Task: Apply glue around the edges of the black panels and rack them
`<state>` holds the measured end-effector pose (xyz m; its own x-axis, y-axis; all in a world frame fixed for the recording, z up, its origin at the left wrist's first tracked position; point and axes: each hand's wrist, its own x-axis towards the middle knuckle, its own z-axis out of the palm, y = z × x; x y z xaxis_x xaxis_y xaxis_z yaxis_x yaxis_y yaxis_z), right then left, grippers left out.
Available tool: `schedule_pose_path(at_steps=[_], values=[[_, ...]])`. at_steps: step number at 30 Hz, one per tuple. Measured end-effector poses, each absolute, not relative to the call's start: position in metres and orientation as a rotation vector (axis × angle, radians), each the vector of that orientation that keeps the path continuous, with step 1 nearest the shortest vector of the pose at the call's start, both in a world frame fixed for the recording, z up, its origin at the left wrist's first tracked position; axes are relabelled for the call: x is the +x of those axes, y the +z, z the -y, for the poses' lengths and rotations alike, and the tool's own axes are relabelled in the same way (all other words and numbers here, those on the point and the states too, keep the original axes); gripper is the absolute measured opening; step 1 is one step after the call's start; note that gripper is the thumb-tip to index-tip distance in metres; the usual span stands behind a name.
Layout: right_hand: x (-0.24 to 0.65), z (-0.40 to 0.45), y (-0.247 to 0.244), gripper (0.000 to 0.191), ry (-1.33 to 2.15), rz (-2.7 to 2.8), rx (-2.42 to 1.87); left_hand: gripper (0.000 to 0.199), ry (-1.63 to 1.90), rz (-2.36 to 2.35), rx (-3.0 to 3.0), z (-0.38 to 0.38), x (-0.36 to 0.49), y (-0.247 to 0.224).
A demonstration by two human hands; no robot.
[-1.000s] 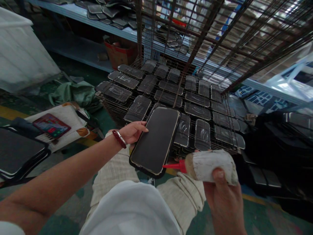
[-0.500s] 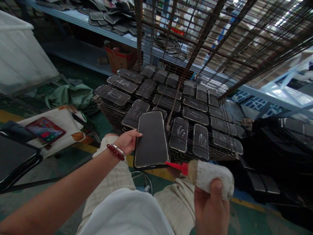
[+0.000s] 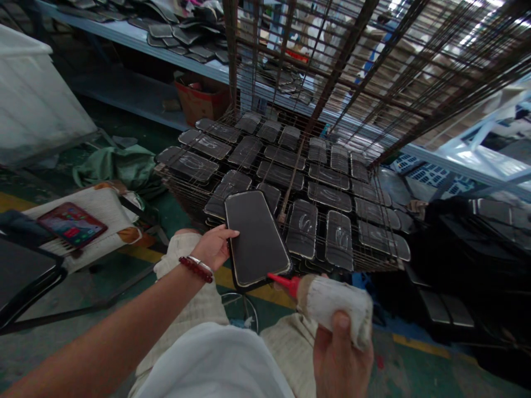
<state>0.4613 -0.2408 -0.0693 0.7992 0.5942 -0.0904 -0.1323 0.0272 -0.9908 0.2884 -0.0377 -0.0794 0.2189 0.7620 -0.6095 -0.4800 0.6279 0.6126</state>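
My left hand (image 3: 216, 247) grips the left edge of a dark rounded rectangular panel (image 3: 257, 240), thumb on top and the other fingers beneath it. A pale line of glue runs along the panel's rim. My right hand (image 3: 342, 354) is wrapped round a white glue bottle (image 3: 338, 307) with a red nozzle (image 3: 282, 282). The bottle lies nearly level, and its nozzle tip is at the panel's lower edge. Just beyond the panel, similar dark panels (image 3: 302, 228) with shiny smears lie in rows on a wire rack (image 3: 283, 213).
Raised wire shelves (image 3: 332, 94) slant above the rack. To the left stand a woven stool (image 3: 112, 218) with a tablet (image 3: 72, 224) on it and a white bin (image 3: 37, 94). A blue shelf (image 3: 136, 38) at the back bears stacked panels. Black covered stacks (image 3: 460, 260) are at the right.
The glue bottle has moved left, its nozzle tip following the panel's lower edge. My left hand has turned the panel, so its top now leans left.
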Motion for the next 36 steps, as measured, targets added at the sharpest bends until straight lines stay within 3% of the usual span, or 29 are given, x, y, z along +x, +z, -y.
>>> schedule_pose_path(at_steps=[5,15,22,26,29,36], values=[[0.464,0.214,-0.057,0.046,0.889,0.099,-1.218,0.029,0.792,-0.991,0.427,0.049,0.295,-0.074],[0.500,0.166,-0.052,0.052,0.550,0.539,-1.243,0.031,0.476,-0.806,0.511,0.072,0.309,-0.057],[0.510,0.185,-0.046,0.056,0.943,0.567,-1.271,0.032,0.515,-0.812,0.546,0.056,0.302,-0.056],[0.527,0.181,-0.035,0.048,0.659,0.546,-1.276,0.032,0.484,-0.804,0.530,0.054,0.300,-0.050],[0.523,0.177,-0.033,0.053,0.536,0.611,-1.237,0.032,0.445,-0.785,0.502,0.055,0.303,-0.047],[0.518,0.185,-0.036,0.058,0.960,0.582,-1.203,0.037,0.498,-0.778,0.533,0.049,0.300,-0.050]])
